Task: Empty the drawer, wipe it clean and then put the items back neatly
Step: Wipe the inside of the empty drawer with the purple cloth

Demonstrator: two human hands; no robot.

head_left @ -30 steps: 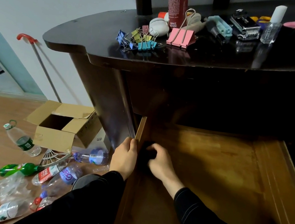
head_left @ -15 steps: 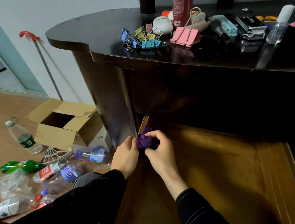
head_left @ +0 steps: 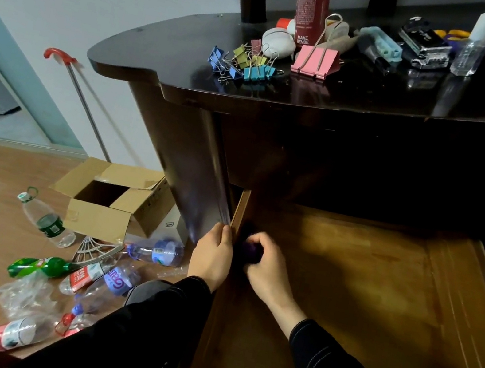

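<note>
My left grip (head_left: pixel 211 258) is curled over the top edge of the drawer's left wall, fingers hooked on the rim. My right grip (head_left: pixel 267 266) is inside the open drawer (head_left: pixel 362 286), fingers closed round a bunched purple cloth (head_left: pixel 252 248). Cloth sits low on the drawer's left side, just beside the left wall and between my two hands. It's dark and mostly in shadow, so probably a rag, can't tell more. Both sleeves black.

On the dark table (head_left: pixel 167 53) above the drawer:
- a cluster of small coloured binder clips (head_left: pixel 244 62)
- a big pink binder clip (head_left: pixel 316 61) just right of them
- a red spray can (head_left: pixel 310 4) upright behind the pink clip
- a white rounded thing (head_left: pixel 278 42) beside the can
- a clear bottle with a white cap (head_left: pixel 471 52) upright towards the right end

On the floor left of the table:
- an open cardboard box (head_left: pixel 109 196)
- plastic bottles lying around it, one a green bottle (head_left: pixel 37 266)
- a metal pole with a red handle (head_left: pixel 86 104) leaning on the wall
</note>
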